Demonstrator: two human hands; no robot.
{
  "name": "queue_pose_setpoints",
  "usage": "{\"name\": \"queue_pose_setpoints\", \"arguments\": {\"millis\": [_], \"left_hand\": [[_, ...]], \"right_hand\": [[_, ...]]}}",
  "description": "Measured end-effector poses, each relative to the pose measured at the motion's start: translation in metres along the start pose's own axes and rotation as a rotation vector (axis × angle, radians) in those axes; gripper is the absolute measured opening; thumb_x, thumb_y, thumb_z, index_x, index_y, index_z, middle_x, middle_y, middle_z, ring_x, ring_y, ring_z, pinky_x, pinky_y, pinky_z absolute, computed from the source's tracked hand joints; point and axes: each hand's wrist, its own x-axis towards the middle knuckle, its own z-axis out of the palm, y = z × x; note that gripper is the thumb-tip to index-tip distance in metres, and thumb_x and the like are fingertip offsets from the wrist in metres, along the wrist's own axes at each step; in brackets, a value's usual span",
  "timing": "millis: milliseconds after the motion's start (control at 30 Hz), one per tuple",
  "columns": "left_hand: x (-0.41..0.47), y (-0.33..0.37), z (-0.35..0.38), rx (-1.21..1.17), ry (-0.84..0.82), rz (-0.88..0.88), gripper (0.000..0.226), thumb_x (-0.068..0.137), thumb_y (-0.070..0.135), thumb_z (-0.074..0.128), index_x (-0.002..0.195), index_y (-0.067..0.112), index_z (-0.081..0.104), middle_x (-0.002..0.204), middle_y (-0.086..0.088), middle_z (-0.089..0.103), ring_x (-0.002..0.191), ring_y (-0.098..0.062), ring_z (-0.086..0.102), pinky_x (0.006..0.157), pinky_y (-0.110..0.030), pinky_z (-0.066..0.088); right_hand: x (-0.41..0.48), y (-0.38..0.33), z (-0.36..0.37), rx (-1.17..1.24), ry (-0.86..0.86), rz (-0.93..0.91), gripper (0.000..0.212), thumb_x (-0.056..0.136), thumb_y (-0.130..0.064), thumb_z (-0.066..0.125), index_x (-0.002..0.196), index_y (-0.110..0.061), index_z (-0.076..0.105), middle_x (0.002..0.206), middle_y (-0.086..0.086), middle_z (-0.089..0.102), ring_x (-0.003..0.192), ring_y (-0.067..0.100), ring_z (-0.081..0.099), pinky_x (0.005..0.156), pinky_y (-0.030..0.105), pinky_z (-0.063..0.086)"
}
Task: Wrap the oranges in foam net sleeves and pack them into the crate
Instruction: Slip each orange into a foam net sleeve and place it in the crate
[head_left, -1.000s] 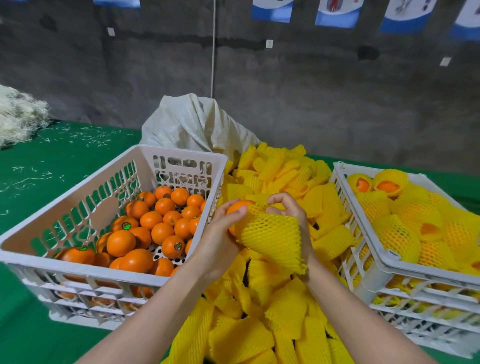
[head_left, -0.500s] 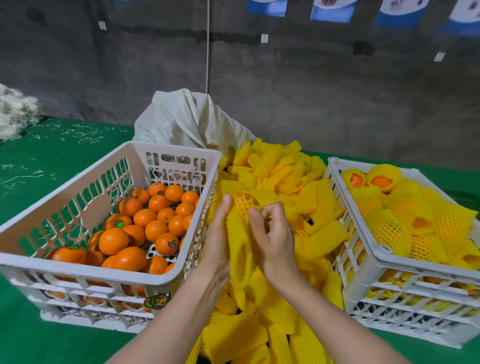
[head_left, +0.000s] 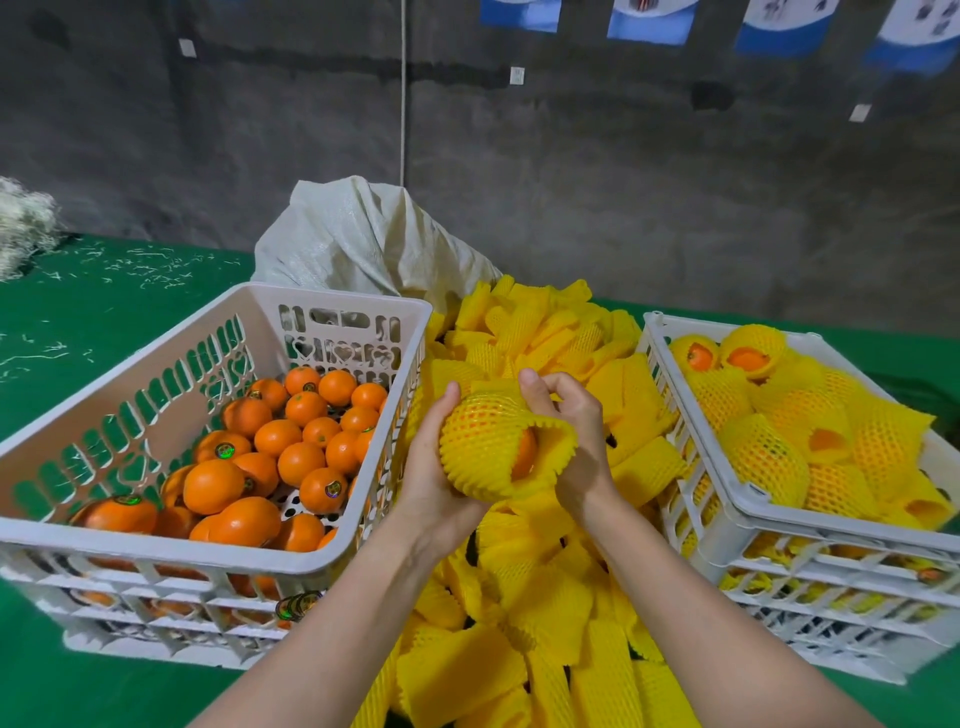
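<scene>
- Now, left crate (head_left: 156, 552) on the green counter (head_left: 104, 312): bare oranges (head_left: 291, 452).
- left hand (head_left: 431, 467) cups one orange (head_left: 525, 453) from below, above the spare-sleeve pile (head_left: 540, 613).
- sleeve (head_left: 483, 441) covers most of it; fruit shows at the open end.
- right hand (head_left: 576, 431) grips the sleeve's rim.
- right crate (head_left: 779, 515): wrapped oranges (head_left: 769, 457).

I have one view only: a wide-angle camera on the person's head, facing forward and down over a green table (head_left: 104, 322). It sits close above the forearms; the left hand (head_left: 431, 483) and right hand (head_left: 576, 441) hold a netted orange (head_left: 483, 441) mid-frame. A grey wall (head_left: 623, 182) fills the top.
</scene>
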Motion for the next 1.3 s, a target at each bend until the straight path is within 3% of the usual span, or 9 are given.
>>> {"name": "queue_pose_setpoints", "arguments": {"millis": [233,367,467,633,867,933,1100,1200,1300], "left_hand": [[0.007,0.0,0.001,0.153,0.325,0.168,0.026,0.087,0.043,0.058,0.106,0.025,0.06,0.092,-0.007,0.074,0.082,-0.025,0.072,0.064,-0.039,0.059],[0.013,-0.005,0.0,0.467,0.536,0.365,0.025,0.093,0.043,0.053,0.072,0.031,0.059,0.072,0.007,0.061,0.07,-0.01,0.059,0.071,-0.035,0.05],[0.012,-0.009,-0.008,0.816,0.552,0.589,0.062,0.095,0.039,0.05,0.037,0.025,0.034,0.039,0.01,0.03,0.039,-0.005,0.029,0.051,-0.03,0.025],[0.015,-0.01,-0.009,0.914,0.527,0.724,0.054,0.094,0.032,0.054,0.048,0.011,0.035,0.047,-0.004,0.028,0.05,-0.02,0.026,0.053,-0.043,0.026],[0.014,-0.021,-0.021,0.756,0.446,0.63,0.054,0.086,0.044,0.051,0.04,0.02,0.033,0.044,-0.001,0.028,0.046,-0.015,0.026,0.055,-0.03,0.029],[0.016,-0.027,-0.024,0.76,0.442,0.611,0.061,0.087,0.044,0.049,0.04,0.006,0.036,0.044,-0.005,0.032,0.046,-0.016,0.03,0.06,-0.028,0.04],[0.019,-0.028,-0.018,0.864,0.421,0.558,0.069,0.08,0.056,0.047,0.071,-0.012,0.054,0.067,-0.025,0.052,0.061,-0.022,0.049,0.069,-0.038,0.049],[0.018,-0.014,-0.01,0.847,0.429,0.191,0.064,0.078,0.068,0.046,0.099,0.009,0.058,0.08,-0.013,0.066,0.063,-0.025,0.062,0.059,-0.036,0.052],[0.013,-0.008,0.005,0.587,0.206,-0.269,0.066,0.083,0.069,0.042,0.112,0.013,0.06,0.086,-0.014,0.071,0.059,-0.03,0.067,0.057,-0.035,0.055]], "right_hand": [[-0.011,0.007,0.004,0.22,-0.14,0.333,0.041,0.098,-0.039,0.034,0.081,-0.031,0.07,0.08,-0.015,0.068,0.079,0.004,0.063,0.076,0.03,0.05],[-0.023,0.015,0.005,0.178,-0.198,0.265,0.034,0.102,-0.025,0.022,0.135,-0.033,0.026,0.126,-0.019,0.038,0.119,0.004,0.045,0.102,0.023,0.037],[-0.023,0.016,0.009,0.174,-0.165,0.335,0.047,0.096,-0.044,0.025,0.136,-0.026,0.043,0.128,-0.008,0.052,0.111,0.003,0.053,0.092,0.02,0.043],[-0.023,0.013,0.013,0.452,-0.055,0.529,0.054,0.078,-0.064,0.037,0.114,-0.03,0.058,0.118,0.005,0.063,0.099,0.019,0.063,0.079,0.039,0.053],[-0.02,0.019,0.009,0.648,-0.011,0.702,0.055,0.089,-0.059,0.04,0.123,-0.019,0.059,0.12,0.008,0.063,0.112,0.027,0.058,0.095,0.043,0.046],[-0.02,0.017,0.009,0.684,-0.005,0.706,0.054,0.092,-0.054,0.04,0.127,-0.017,0.057,0.123,0.011,0.062,0.114,0.029,0.056,0.099,0.044,0.044],[-0.019,0.013,0.004,0.728,0.083,0.643,0.037,0.094,-0.038,0.043,0.125,-0.022,0.056,0.114,0.007,0.066,0.102,0.024,0.063,0.079,0.034,0.052],[-0.018,0.011,-0.01,0.559,0.113,0.465,0.018,0.093,-0.033,0.047,0.093,-0.025,0.063,0.081,-0.005,0.07,0.076,0.011,0.067,0.059,0.022,0.052],[-0.021,0.014,-0.024,0.265,0.068,0.216,0.009,0.083,-0.033,0.05,0.086,-0.026,0.054,0.086,-0.007,0.055,0.081,0.002,0.055,0.067,0.02,0.044]]}}
